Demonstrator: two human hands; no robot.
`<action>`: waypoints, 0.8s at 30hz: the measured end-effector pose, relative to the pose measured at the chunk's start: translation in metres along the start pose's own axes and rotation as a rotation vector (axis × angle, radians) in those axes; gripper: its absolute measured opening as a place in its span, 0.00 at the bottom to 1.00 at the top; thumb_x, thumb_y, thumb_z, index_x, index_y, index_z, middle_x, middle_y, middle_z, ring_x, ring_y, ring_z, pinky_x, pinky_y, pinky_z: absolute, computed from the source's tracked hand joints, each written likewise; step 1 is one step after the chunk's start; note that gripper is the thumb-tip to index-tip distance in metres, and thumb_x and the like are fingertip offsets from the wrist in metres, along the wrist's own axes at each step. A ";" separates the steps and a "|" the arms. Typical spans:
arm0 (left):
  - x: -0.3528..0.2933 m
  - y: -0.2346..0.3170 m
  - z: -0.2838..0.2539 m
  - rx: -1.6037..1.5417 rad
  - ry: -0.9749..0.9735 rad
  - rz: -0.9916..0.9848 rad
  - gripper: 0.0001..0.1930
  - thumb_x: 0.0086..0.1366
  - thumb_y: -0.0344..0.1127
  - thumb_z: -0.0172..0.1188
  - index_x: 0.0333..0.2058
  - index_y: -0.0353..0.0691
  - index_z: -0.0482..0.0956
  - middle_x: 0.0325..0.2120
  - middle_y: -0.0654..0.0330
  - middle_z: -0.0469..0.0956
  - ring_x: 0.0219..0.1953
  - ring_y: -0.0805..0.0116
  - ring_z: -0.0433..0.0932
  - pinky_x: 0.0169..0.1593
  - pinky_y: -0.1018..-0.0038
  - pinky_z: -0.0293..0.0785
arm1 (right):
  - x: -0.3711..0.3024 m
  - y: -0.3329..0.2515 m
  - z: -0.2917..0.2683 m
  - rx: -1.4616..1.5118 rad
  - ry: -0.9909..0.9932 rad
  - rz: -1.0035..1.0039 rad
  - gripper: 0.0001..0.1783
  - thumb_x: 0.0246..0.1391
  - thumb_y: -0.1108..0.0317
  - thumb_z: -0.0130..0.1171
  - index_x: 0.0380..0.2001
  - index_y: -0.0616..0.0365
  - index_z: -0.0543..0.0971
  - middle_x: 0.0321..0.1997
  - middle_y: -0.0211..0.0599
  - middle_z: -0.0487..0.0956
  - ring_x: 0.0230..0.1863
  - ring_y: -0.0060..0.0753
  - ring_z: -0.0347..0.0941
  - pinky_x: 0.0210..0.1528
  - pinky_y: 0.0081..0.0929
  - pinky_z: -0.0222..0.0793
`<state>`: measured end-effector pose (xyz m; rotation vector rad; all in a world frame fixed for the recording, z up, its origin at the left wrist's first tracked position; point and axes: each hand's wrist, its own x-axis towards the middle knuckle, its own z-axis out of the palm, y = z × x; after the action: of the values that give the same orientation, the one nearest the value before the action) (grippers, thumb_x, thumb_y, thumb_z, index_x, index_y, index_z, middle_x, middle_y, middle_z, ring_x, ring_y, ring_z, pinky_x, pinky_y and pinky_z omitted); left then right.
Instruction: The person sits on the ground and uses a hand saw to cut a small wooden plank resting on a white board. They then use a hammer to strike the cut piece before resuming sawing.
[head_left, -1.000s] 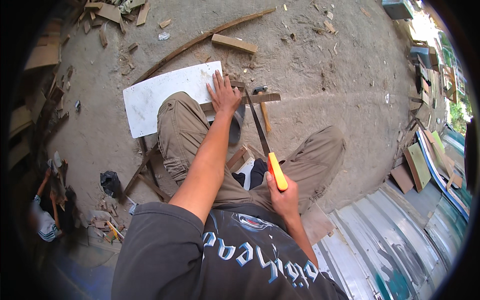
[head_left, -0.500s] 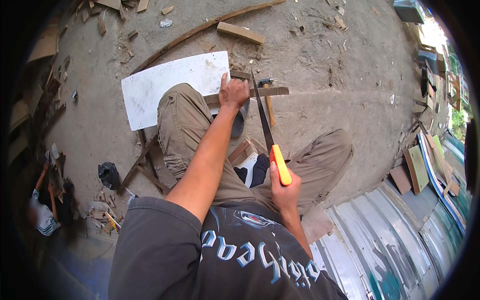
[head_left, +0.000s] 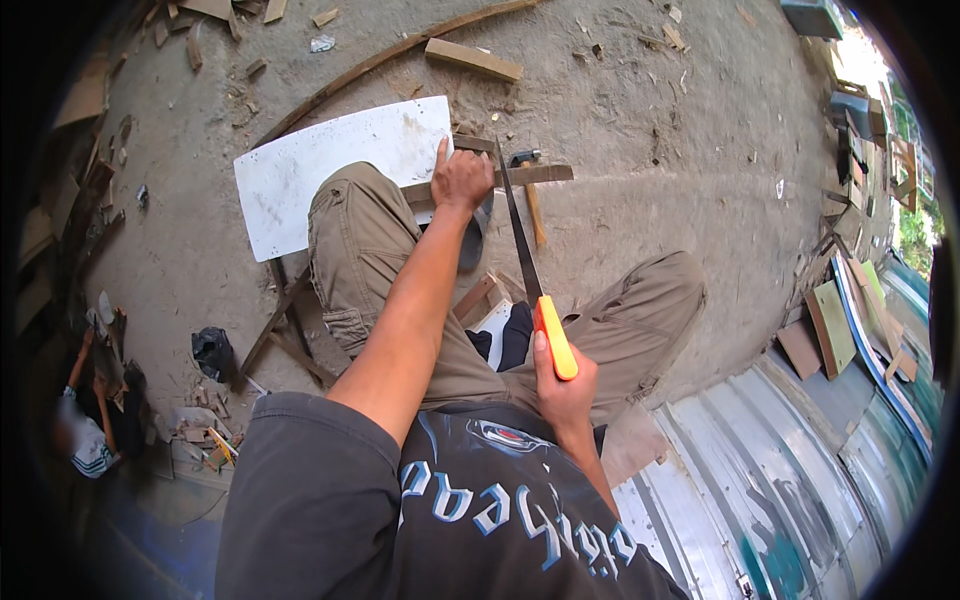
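Saw | R hand grips orange handle; L hand pressing wood strip

The left hand covered part of the wooden strip beside the white board. The hammer by that board lay partly hidden behind the saw.

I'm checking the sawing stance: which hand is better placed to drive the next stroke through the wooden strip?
Right. The right hand grips the orange handle of the handsaw, whose blade crosses the narrow wooden strip. The left hand is pressed down on that strip, steadying it.
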<state>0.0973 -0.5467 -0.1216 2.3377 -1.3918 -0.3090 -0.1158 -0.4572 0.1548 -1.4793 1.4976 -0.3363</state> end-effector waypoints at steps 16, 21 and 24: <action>0.000 -0.005 0.006 -0.010 0.078 0.026 0.19 0.66 0.40 0.50 0.22 0.36 0.83 0.22 0.54 0.80 0.32 0.59 0.80 0.70 0.60 0.56 | -0.015 0.000 -0.007 0.015 0.010 -0.020 0.16 0.61 0.65 0.63 0.24 0.67 0.77 0.13 0.29 0.69 0.16 0.15 0.60 0.19 0.24 0.57; 0.002 -0.003 0.002 -0.032 0.057 -0.051 0.18 0.61 0.44 0.55 0.43 0.35 0.77 0.54 0.51 0.71 0.62 0.56 0.63 0.72 0.53 0.43 | -0.003 0.015 -0.001 0.093 0.028 -0.082 0.15 0.61 0.65 0.62 0.25 0.66 0.78 0.14 0.29 0.70 0.16 0.15 0.62 0.20 0.24 0.58; 0.006 0.003 -0.002 -0.080 0.135 -0.196 0.31 0.59 0.45 0.56 0.58 0.35 0.65 0.67 0.48 0.54 0.73 0.52 0.44 0.73 0.48 0.30 | 0.033 0.030 0.022 0.093 0.051 -0.109 0.17 0.61 0.64 0.62 0.22 0.65 0.76 0.13 0.28 0.68 0.16 0.16 0.60 0.19 0.26 0.57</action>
<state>0.0981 -0.5530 -0.1187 2.3844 -1.0707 -0.2524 -0.1102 -0.4708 0.1072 -1.4916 1.4249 -0.5063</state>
